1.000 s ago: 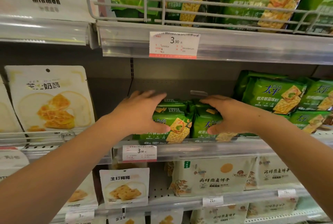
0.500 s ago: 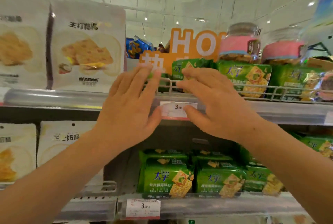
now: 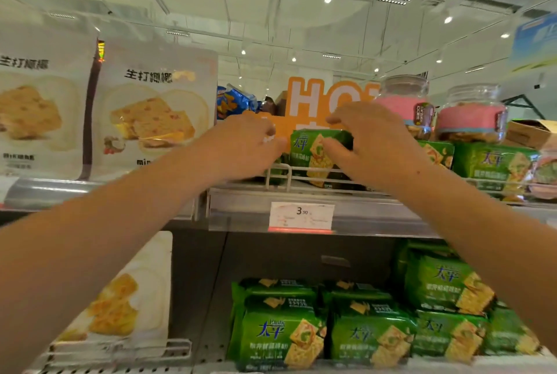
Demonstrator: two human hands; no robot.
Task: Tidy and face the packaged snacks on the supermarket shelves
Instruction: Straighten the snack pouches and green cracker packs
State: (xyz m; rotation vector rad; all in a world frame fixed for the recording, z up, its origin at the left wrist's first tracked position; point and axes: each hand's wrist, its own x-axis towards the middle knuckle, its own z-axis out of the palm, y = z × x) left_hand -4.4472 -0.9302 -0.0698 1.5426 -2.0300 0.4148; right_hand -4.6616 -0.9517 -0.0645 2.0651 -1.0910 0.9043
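Observation:
On the top shelf a green cracker pack [image 3: 307, 150] stands behind the wire rail [image 3: 280, 176]. My right hand [image 3: 370, 144] grips it, thumb on its front and fingers over its top edge. My left hand [image 3: 241, 144] reaches in at the pack's left side with fingers curled; whether it holds anything is hidden. More green cracker packs [image 3: 494, 165] stand to the right on the same shelf. On the shelf below, stacked green cracker packs [image 3: 280, 334] face forward in a neat row.
White pastry bags [image 3: 150, 111] fill the top shelf on the left. An orange sign [image 3: 313, 102] and two pink-labelled jars [image 3: 470, 114] stand behind the packs. A price tag [image 3: 301, 216] marks the shelf edge. Another white bag [image 3: 126, 298] hangs lower left.
Both hands left the lower-shelf packs, rose past the price tag and reached over the wire rail to the top shelf. The right hand closed on a green pack there.

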